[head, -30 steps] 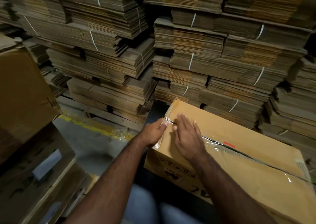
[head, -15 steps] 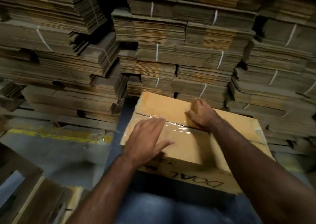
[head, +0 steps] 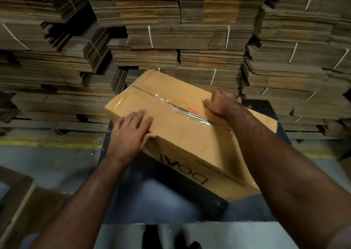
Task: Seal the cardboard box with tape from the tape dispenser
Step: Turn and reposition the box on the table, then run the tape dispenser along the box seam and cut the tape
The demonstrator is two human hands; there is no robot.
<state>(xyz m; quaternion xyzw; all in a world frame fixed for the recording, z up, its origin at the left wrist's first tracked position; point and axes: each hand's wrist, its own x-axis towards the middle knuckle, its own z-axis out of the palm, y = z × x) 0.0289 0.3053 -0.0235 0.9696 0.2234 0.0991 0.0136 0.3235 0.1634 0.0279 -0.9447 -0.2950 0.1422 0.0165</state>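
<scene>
Box: tan rectangular cardboard box (head: 190,134) lying skewed on a dark blue flat surface (head: 269,108), flaps closed, one corner pointing away toward the stacks, printed dark lettering showing on the near side face.
Tape: clear glossy tape strip (head: 171,104) running along the centre seam of the top face, wrinkling and catching light, passing just beside a small red mark (head: 193,110).
Left hand: left hand (head: 131,132) lying flat on the near left part of the top face, fingers straight and spread, thumb hooking over the near top edge; pressing, not gripping anything.
Right hand: right hand (head: 220,104) resting on the far edge of the top face, fingers curling down over that edge and holding the box, thumb lying on top near the seam.
Dispenser: not appearing in view.
Surroundings: strapped bundles of flattened brown cardboard (head: 171,39) standing stacked behind the box; yellow painted floor line (head: 47,142) running at left; open brown carton (head: 22,201) sitting at lower left.
</scene>
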